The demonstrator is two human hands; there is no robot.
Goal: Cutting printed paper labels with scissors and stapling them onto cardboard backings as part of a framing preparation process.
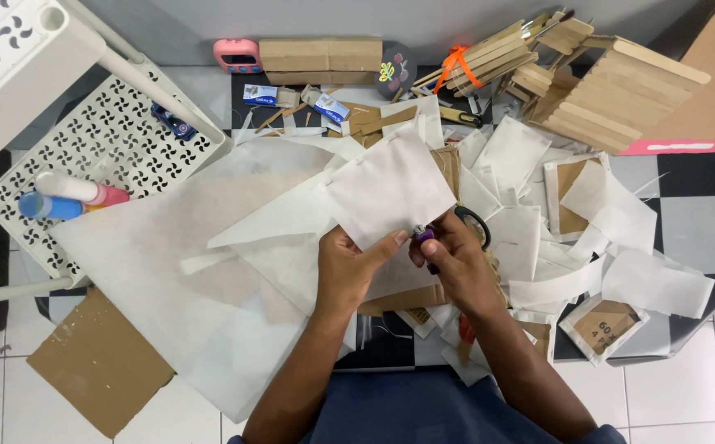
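The floor (686, 403) is laid with white tiles, and black tiles chequer it along the right side and at the far edge by a pale grey wall (423, 16). A white plastic rack (86, 123) with pierced shelves stands at the far left corner. A flat brown cardboard sheet (99, 362) lies at the near left. Light is even and soft.

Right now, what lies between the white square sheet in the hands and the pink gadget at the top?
In the head view, between the white sheet and the pink gadget lie cardboard scraps and small blue-and-white packets.
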